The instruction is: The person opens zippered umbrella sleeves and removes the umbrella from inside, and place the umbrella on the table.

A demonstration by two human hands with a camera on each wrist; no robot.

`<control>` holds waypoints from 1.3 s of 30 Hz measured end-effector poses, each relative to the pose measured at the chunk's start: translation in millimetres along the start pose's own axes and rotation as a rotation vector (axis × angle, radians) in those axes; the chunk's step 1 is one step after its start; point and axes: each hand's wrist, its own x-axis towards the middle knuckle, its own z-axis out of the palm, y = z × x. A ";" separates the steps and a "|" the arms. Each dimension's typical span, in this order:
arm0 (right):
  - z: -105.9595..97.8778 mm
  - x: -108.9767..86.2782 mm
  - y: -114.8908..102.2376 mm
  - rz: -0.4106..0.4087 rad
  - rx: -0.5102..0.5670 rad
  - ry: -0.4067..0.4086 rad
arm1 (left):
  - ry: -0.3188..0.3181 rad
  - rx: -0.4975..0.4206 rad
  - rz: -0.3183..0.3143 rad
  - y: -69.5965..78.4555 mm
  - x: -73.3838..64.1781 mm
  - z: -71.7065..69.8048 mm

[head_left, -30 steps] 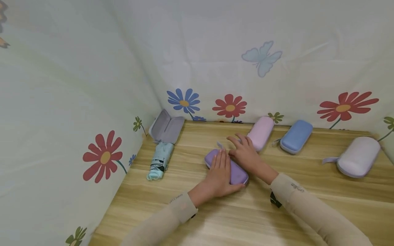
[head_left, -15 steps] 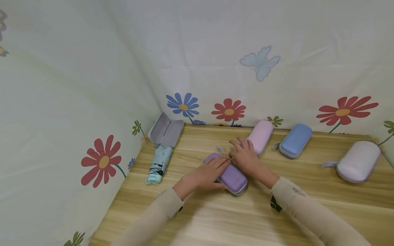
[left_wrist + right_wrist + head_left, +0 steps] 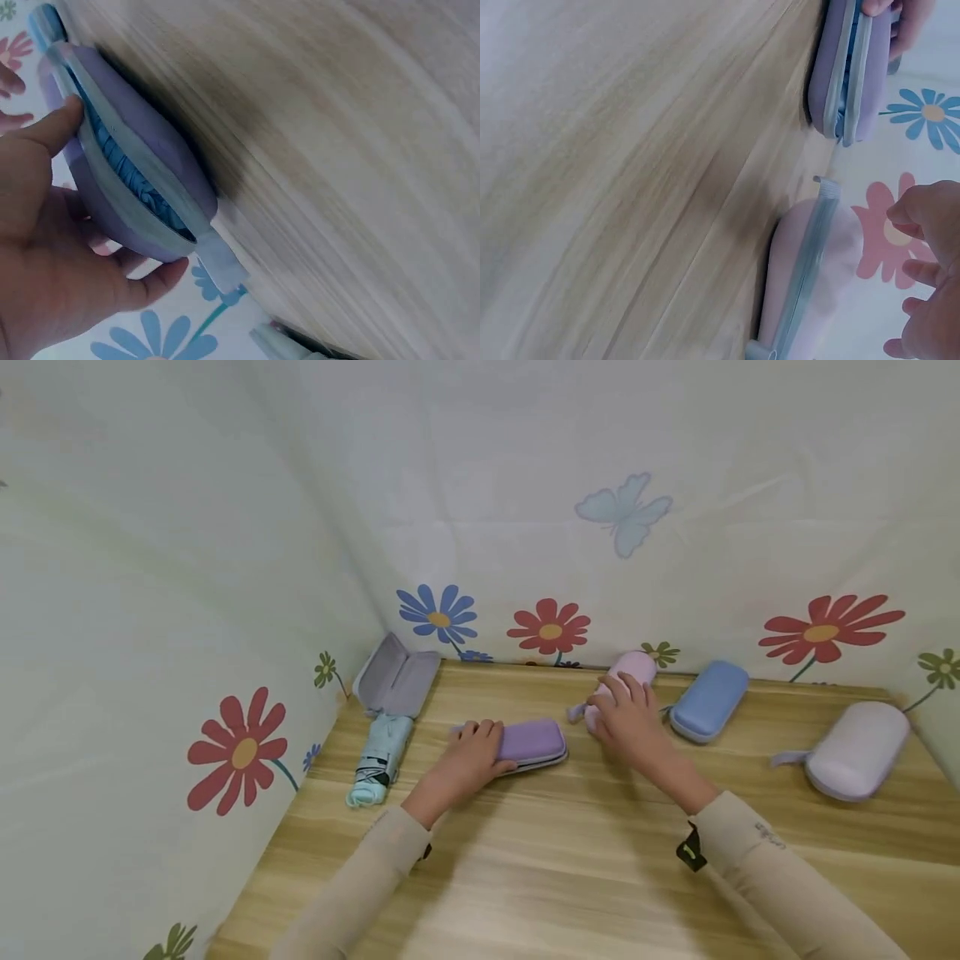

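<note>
My left hand (image 3: pixel 463 767) holds the left end of a purple zip case (image 3: pixel 534 742) on the table. Its thumb lies at the zip edge and the other fingers go over the far side. In the left wrist view the zip gapes, and folded blue fabric (image 3: pixel 131 172) shows inside. My right hand (image 3: pixel 637 727) is over the near part of a pink zip case (image 3: pixel 636 667). Seen from the right wrist, its loosely bent fingers (image 3: pixel 922 214) look apart from that case, whose zip is closed.
At the left back, an open grey case (image 3: pixel 405 681) leans by the wall, with a folded pale-blue umbrella (image 3: pixel 382 756) before it. A blue case (image 3: pixel 708 702) and a whitish case (image 3: pixel 858 750) lie to the right. Printed sheets (image 3: pixel 487 510) wall the wooden table (image 3: pixel 525 877).
My left hand has drawn the purple case leftward and turned it, so its zip side faces me. My right hand has left the purple case and moved right, over the pink one.
</note>
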 end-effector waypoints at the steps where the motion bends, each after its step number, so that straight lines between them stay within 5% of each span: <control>1: -1.4 -0.5 -0.4 0.000 -0.001 -0.001 | -0.003 -0.002 -0.014 -2.7 -1.0 0.0; 8: -1.4 -8.4 -2.1 -0.025 0.007 0.022 | -0.112 -0.075 -0.027 -11.1 -15.7 -5.6; 14: -2.0 -8.7 -3.3 -0.029 -0.012 -0.023 | -0.093 -0.021 0.026 -7.3 -21.4 -3.2; 19: -1.3 -7.3 -8.3 -0.070 -0.014 -0.042 | -0.063 0.039 0.124 -7.5 -18.8 2.2; 26: 4.2 -9.8 -17.6 -0.215 0.026 0.004 | -0.040 -0.104 0.266 -2.3 -10.0 11.6; 35: 6.9 -13.5 -40.8 -0.215 0.122 -0.088 | 0.018 -0.207 0.148 46.5 -9.5 16.5; 39: 7.8 -15.3 -48.5 -0.203 0.133 -0.081 | 0.054 -0.283 0.108 57.3 -14.2 18.4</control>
